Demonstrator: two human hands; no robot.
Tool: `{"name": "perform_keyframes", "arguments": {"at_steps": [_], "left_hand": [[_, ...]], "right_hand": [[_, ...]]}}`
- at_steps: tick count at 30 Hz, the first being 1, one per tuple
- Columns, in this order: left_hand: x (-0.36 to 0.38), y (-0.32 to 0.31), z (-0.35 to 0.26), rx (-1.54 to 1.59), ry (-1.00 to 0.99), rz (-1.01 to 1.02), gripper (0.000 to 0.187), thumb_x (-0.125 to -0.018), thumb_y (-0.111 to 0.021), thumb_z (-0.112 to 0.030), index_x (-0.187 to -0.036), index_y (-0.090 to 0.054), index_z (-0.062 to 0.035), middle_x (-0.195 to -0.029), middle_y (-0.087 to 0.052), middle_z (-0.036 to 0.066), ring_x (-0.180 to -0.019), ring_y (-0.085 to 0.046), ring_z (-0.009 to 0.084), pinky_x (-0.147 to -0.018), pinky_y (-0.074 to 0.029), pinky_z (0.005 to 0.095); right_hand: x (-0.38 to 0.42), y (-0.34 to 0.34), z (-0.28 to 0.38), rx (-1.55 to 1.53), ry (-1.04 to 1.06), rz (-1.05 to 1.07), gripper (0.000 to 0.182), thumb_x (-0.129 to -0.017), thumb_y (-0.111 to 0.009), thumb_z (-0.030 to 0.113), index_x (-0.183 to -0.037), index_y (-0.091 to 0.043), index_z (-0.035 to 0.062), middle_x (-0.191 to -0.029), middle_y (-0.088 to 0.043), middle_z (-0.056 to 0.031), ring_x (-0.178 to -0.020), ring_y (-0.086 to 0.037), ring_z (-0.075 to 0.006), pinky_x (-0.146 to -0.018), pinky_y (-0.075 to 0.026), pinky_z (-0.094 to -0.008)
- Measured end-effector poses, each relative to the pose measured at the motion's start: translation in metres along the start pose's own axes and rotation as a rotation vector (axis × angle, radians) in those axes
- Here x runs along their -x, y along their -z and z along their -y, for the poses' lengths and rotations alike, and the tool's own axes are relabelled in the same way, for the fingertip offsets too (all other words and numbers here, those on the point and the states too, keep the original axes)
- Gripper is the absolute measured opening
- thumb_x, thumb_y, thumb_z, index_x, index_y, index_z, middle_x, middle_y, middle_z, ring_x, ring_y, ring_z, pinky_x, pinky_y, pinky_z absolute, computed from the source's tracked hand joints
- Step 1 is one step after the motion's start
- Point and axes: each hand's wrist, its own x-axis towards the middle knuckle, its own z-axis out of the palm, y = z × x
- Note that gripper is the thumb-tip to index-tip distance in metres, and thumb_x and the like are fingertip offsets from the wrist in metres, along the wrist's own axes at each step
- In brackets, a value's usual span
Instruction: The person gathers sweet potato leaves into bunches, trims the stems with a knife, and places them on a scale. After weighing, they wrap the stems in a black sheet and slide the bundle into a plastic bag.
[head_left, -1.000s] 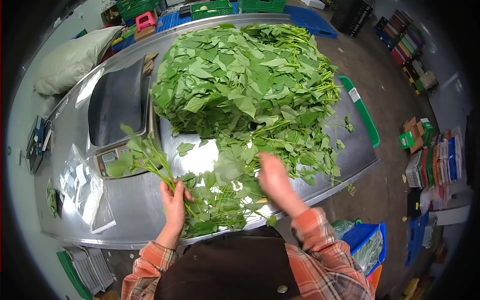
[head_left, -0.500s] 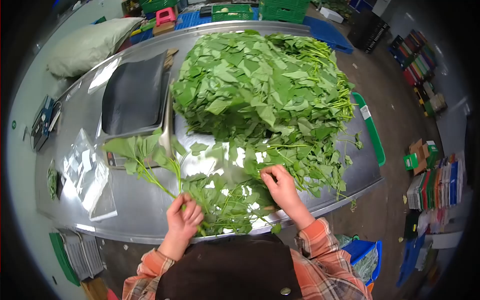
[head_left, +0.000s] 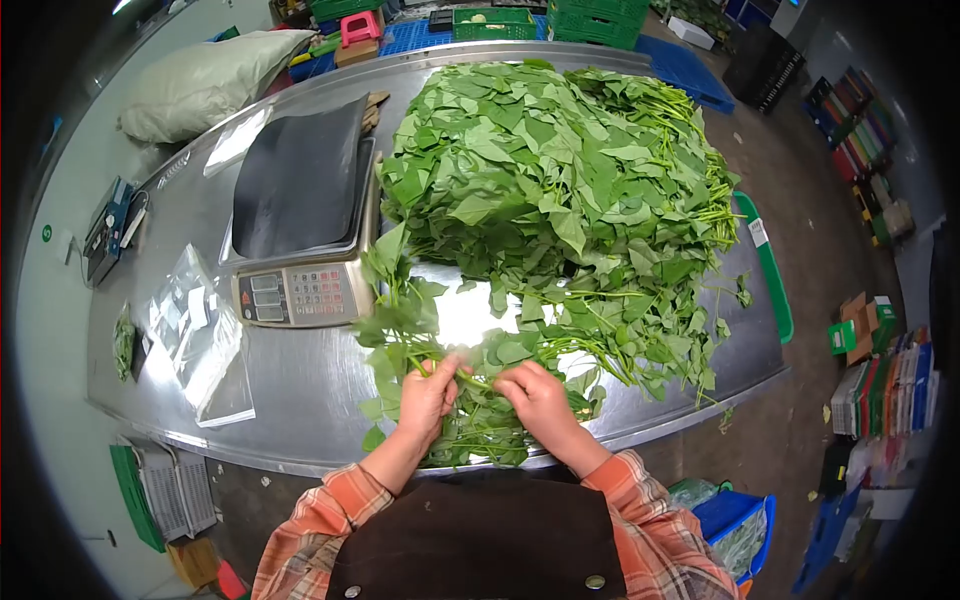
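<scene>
My left hand [head_left: 428, 400] is closed round a small bunch of leafy green stems [head_left: 397, 345], whose leaves fan out up and to the left. Beside it, my right hand [head_left: 543, 402] pinches the stem ends that stick out of the left fist. Under both hands lie loose leafy sprigs [head_left: 480, 435] at the table's near edge. Beyond them rises a large heap of leafy greens [head_left: 540, 170], stems mostly toward the right. The tips of my left fingers are slightly blurred.
Left of the heap stands a digital scale [head_left: 300, 292] with a dark sheet [head_left: 298, 185] on its pan. Clear plastic bags [head_left: 205, 335] lie further left on the metal table [head_left: 300, 390]. A blue crate [head_left: 738, 525] stands below at the right.
My left hand has moved right with its stems, off the scale's front. My right hand has come to the stem ends and closed on them. The view has shifted slightly.
</scene>
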Motion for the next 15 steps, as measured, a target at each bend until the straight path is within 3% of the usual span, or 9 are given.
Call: {"name": "perform_keyframes", "arguments": {"at_steps": [1, 4, 7, 8, 10, 12, 14, 15], "left_hand": [[-0.006, 0.007, 0.002, 0.031, 0.002, -0.049, 0.026, -0.089, -0.058, -0.030, -0.091, -0.060, -0.0042, -0.057, -0.048, -0.001, -0.038, -0.032, 0.0047, -0.033, -0.022, 0.0190], [-0.018, 0.027, -0.012, 0.065, -0.059, -0.107, 0.030, -0.091, -0.054, -0.031, -0.095, -0.058, -0.0014, -0.073, -0.057, 0.004, -0.041, -0.035, 0.0045, -0.033, -0.023, 0.0190], [-0.017, 0.040, -0.030, -0.007, -0.096, -0.076, 0.029, -0.091, -0.055, -0.030, -0.093, -0.058, -0.0005, -0.075, -0.059, 0.004, -0.042, -0.036, 0.0042, -0.033, -0.024, 0.0182], [-0.013, 0.036, -0.034, -0.037, -0.087, -0.034, 0.028, -0.091, -0.055, -0.029, -0.092, -0.059, -0.0008, -0.074, -0.059, 0.004, -0.042, -0.036, 0.0041, -0.033, -0.024, 0.0181], [-0.006, 0.024, -0.039, -0.104, -0.065, 0.060, 0.026, -0.090, -0.056, -0.027, -0.091, -0.060, -0.0013, -0.073, -0.059, 0.004, -0.043, -0.036, 0.0039, -0.034, -0.024, 0.0177], [-0.005, 0.019, -0.031, -0.229, -0.011, 0.097, 0.023, -0.089, -0.057, -0.025, -0.093, -0.061, -0.0028, -0.078, -0.059, 0.002, -0.048, -0.039, 0.0045, -0.038, -0.026, 0.0188], [-0.002, 0.008, -0.023, -0.444, 0.001, 0.128, 0.023, -0.089, -0.057, -0.023, -0.094, -0.063, -0.0018, -0.080, -0.059, 0.001, -0.053, -0.044, 0.0046, -0.042, -0.032, 0.0190], [0.001, -0.002, -0.020, -0.534, -0.227, 0.138, 0.023, -0.088, -0.058, -0.021, -0.097, -0.064, -0.0014, -0.081, -0.059, 0.000, -0.065, -0.051, 0.0058, -0.054, -0.040, 0.0205]], "right_hand": [[0.002, 0.002, 0.001, 0.017, 0.011, -0.054, 0.007, -0.081, -0.060, 0.006, -0.086, -0.060, 0.0007, -0.077, -0.056, -0.0128, -0.067, -0.056, -0.0269, -0.063, -0.046, -0.0333], [0.006, 0.022, -0.020, -0.776, -0.562, -0.288, 0.011, -0.084, -0.058, 0.011, -0.082, -0.062, 0.0006, -0.081, -0.059, -0.0123, -0.070, -0.058, -0.0227, -0.064, -0.046, -0.0299], [0.007, 0.050, -0.030, -0.384, -0.662, 0.243, 0.017, -0.084, -0.059, 0.015, -0.090, -0.062, -0.0006, -0.085, -0.062, -0.0111, -0.076, -0.060, -0.0201, -0.068, -0.047, -0.0297], [0.007, 0.049, -0.027, -0.045, -0.439, 0.405, 0.027, -0.083, -0.061, 0.021, -0.096, -0.061, -0.0024, -0.093, -0.062, -0.0119, -0.083, -0.059, -0.0205, -0.075, -0.048, -0.0326], [0.004, 0.034, -0.018, 0.204, -0.002, 0.248, 0.037, -0.083, -0.062, 0.026, -0.107, -0.058, -0.0018, -0.101, -0.061, -0.0116, -0.090, -0.058, -0.0208, -0.080, -0.046, -0.0345], [-0.004, 0.014, 0.000, -0.314, -0.161, 0.226, 0.040, -0.085, -0.061, 0.027, -0.113, -0.054, -0.0002, -0.105, -0.059, -0.0125, -0.092, -0.058, -0.0212, -0.082, -0.046, -0.0340], [-0.009, -0.003, 0.021, -0.624, -0.449, 0.343, 0.034, -0.088, -0.059, 0.025, -0.112, -0.054, 0.0015, -0.100, -0.060, -0.0111, -0.088, -0.058, -0.0173, -0.078, -0.047, -0.0302], [-0.007, -0.013, 0.013, -0.742, -0.517, 0.362, 0.030, -0.089, -0.058, 0.023, -0.109, -0.055, 0.0014, -0.098, -0.060, -0.0095, -0.086, -0.057, -0.0155, -0.077, -0.047, -0.0283]]}}
